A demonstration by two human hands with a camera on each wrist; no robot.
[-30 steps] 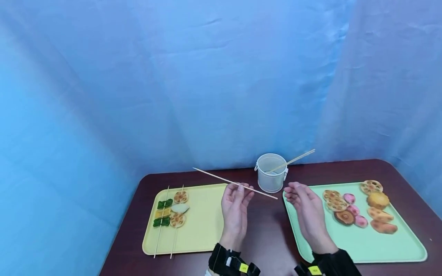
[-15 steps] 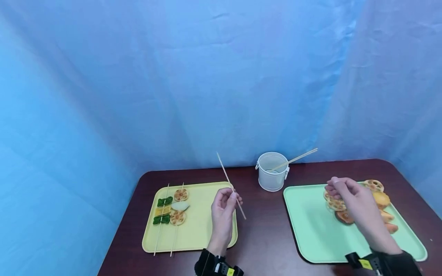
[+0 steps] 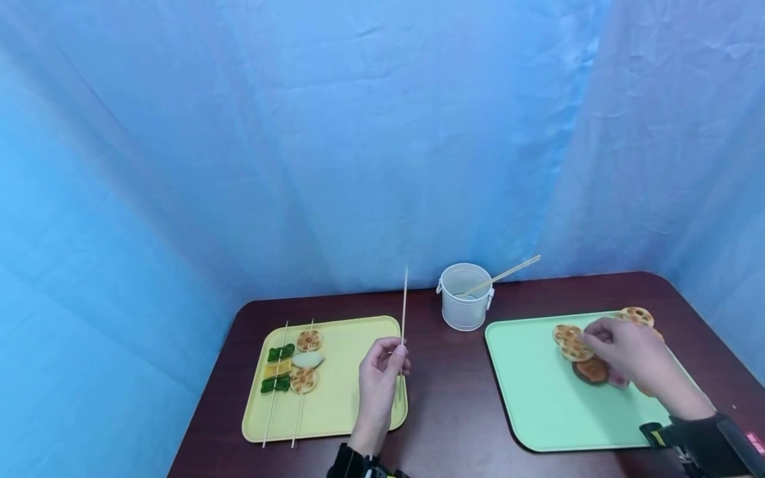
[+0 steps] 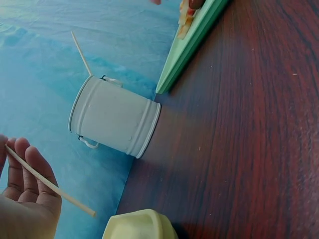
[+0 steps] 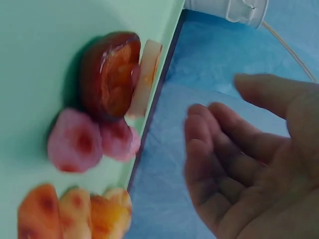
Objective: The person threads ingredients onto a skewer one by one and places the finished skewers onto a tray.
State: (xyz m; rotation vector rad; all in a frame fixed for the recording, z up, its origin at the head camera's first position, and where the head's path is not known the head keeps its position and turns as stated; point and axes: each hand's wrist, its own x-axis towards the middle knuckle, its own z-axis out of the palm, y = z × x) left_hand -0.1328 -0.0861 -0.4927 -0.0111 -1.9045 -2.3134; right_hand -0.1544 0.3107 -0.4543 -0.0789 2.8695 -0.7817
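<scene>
My left hand [image 3: 376,382] pinches a thin wooden skewer [image 3: 404,302] between thumb and fingers, beside the right edge of the yellow tray. It stands nearly upright in the head view, most of its length above the hand. Over the green tray [image 3: 520,392] hovers my right hand [image 3: 636,355], its fingers loosely bent and the thumb apart, holding nothing in the right wrist view. Close to those fingers lie lotus root slices [image 3: 568,333], a brown mushroom [image 3: 590,372] and pink round pieces [image 5: 77,142]. The hand partly hides the food behind it in the head view.
A white bucket [image 3: 466,311] with spare skewers [image 3: 516,268] leaning out stands at the back. On the yellow tray [image 3: 352,415] lie two loaded skewers, one with green and yellow pieces [image 3: 277,368], one with lotus root slices [image 3: 303,380]. Orange pieces [image 5: 37,211] sit on the green tray.
My right hand has moved right, from beside the bucket to over the food on the green tray. My left hand has shifted left, turning the skewer from slanted to nearly upright.
</scene>
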